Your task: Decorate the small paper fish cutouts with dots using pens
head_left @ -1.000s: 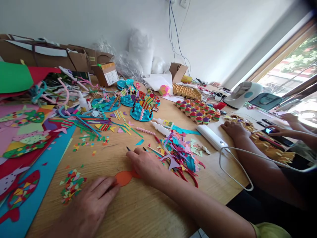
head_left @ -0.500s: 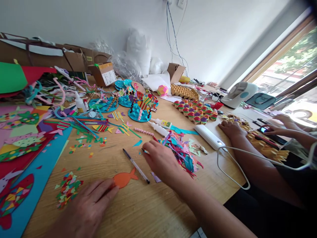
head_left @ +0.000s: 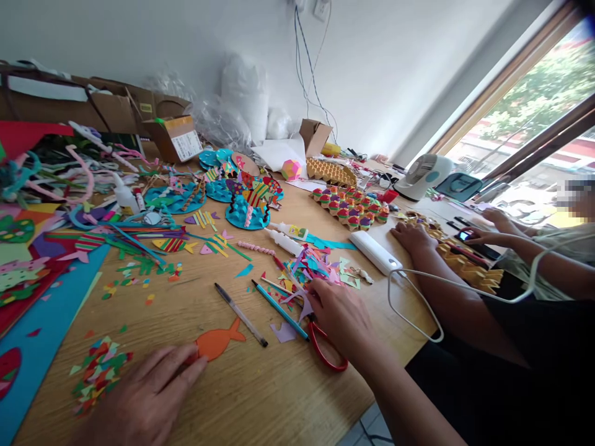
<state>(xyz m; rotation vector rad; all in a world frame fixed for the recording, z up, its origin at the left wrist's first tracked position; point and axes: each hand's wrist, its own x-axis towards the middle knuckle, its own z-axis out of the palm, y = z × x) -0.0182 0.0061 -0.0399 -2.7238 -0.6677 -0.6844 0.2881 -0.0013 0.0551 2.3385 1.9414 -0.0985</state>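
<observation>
An orange paper fish point(head_left: 214, 342) lies flat on the wooden table, its tail pointing up to the right. My left hand point(head_left: 151, 390) pinches the fish's head end between thumb and forefinger. At the edge of a heap of paper strips point(head_left: 320, 265), my right hand point(head_left: 346, 319) has its fingers bent and closed on a light purple paper scrap point(head_left: 303, 303). Partly beneath that hand are red-handled scissors point(head_left: 328, 350). A blue pencil point(head_left: 280, 310) and a clear pen with a dark cap point(head_left: 240, 314) lie between my hands.
Small coloured paper bits point(head_left: 97, 375) are piled by my left hand. White glue bottles point(head_left: 284, 241), a white power bank point(head_left: 375, 253) with a looping cable, and a painted egg tray point(head_left: 349, 207) stand farther back. A co-worker's arm point(head_left: 441, 291) rests at the right.
My right hand has moved right, from above the blue pencil to the paper heap, uncovering the pencil and the scissors. My left hand stays on the fish. The view has shifted right.
</observation>
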